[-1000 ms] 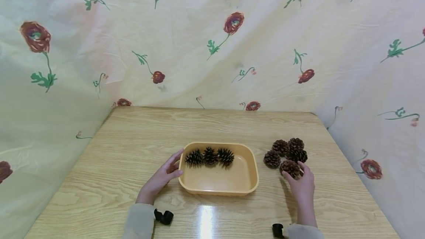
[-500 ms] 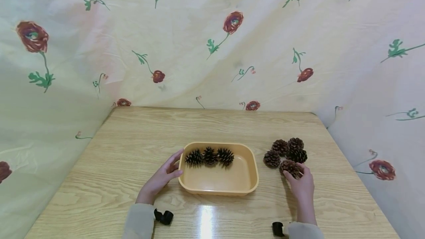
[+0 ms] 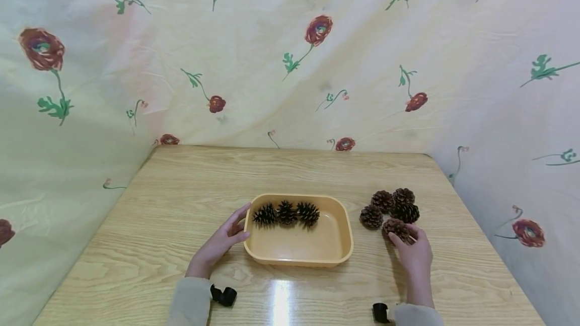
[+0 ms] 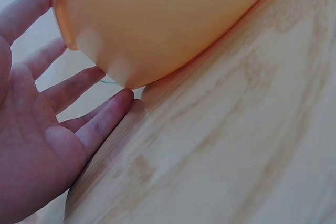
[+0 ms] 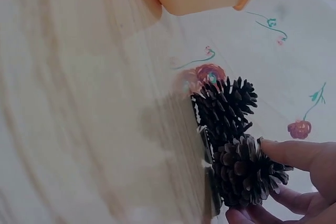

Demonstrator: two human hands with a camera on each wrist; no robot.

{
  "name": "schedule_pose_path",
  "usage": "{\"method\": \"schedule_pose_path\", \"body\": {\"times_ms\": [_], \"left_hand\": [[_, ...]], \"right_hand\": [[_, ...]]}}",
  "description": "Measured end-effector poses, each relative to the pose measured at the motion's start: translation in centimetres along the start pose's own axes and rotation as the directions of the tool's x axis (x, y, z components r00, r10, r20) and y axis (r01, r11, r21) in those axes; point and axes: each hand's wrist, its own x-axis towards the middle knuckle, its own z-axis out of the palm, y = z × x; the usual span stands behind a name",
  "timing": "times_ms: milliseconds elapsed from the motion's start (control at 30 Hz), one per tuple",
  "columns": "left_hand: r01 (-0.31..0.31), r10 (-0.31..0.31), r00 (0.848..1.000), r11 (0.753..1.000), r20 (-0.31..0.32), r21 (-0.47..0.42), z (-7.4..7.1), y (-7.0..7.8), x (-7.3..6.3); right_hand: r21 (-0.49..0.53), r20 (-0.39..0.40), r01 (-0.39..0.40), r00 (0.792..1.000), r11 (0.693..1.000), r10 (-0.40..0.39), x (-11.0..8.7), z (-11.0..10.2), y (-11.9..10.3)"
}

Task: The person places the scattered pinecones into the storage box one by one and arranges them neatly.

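In the head view a yellow-orange plastic tray (image 3: 294,245) sits mid-table, with three dark pine cones (image 3: 287,214) in a row along its far side. My left hand (image 3: 222,239) touches the tray's left end. The left wrist view shows its fingers (image 4: 102,121) stretched against the tray's outer wall (image 4: 173,24). Right of the tray, my right hand (image 3: 414,254) pinches the nearest pine cone (image 3: 395,229) of a cluster between thumb and fingers. In the right wrist view that pine cone (image 5: 241,169) is gripped at its side and overlaps others behind it.
Several more pine cones (image 3: 382,201) lie clustered just beyond the right hand. The wooden table (image 3: 190,175) ends at a floral cloth (image 3: 254,64) hanging at the back and sides. Black wrist camera mounts (image 3: 224,296) stick out from both sleeves.
My right hand's fingers have drawn in on the pine cone, and the hand has moved very slightly right. The left hand and the tray have stayed put.
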Motion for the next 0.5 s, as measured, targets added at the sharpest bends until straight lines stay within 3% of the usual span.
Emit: {"method": "schedule_pose_path", "body": {"times_ms": [500], "left_hand": [[-0.002,0.002,1.000,1.000,0.003,-0.002,0.06,0.24,-0.07]], "right_hand": [[0.049,-0.025,-0.018,1.000,0.999,0.019,-0.74,-0.69,-0.97]]}}
